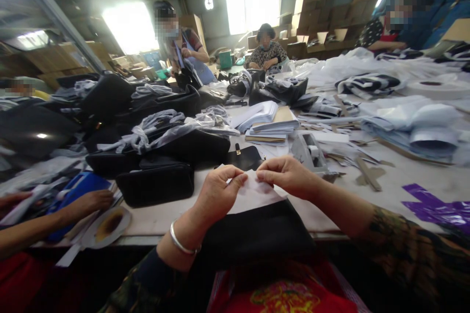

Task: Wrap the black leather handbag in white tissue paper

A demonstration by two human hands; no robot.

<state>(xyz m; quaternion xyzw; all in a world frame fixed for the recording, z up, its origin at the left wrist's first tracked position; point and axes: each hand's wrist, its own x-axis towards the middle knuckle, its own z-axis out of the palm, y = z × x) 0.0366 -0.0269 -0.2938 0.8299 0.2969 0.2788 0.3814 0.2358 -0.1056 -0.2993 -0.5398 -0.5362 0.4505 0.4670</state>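
white sheet: thin, pale and slightly rumpled where it is pinched; the white sheet [257, 199] has a straight near edge, and its upper part is partly hidden by fingers.
where it is: in front of the person, above the near part of the table [161, 217], overlapping the far part of a black piece [257, 232].
black piece: dark, flat and smooth, reaching over the table's near edge toward the red apron [235, 293].
direction: the sheet's longer run seems to go left to right; its near edge climbs toward the right.
left hand: the left hand [220, 188] grasps the sheet between thumb and forefinger.
right hand: the right hand [288, 175] pinches it likewise, just beside the left fingertips.
left side: pale tabletop shows between the left wrist and a black pouch [156, 186]; a tape roll [108, 225] sits farther left.
far side: a small black item with a gold clasp [245, 157] lies close beyond the hands, a grey dispenser [312, 151] near the right hand.
right side: tabletop shows between the right forearm and purple strips [436, 205].
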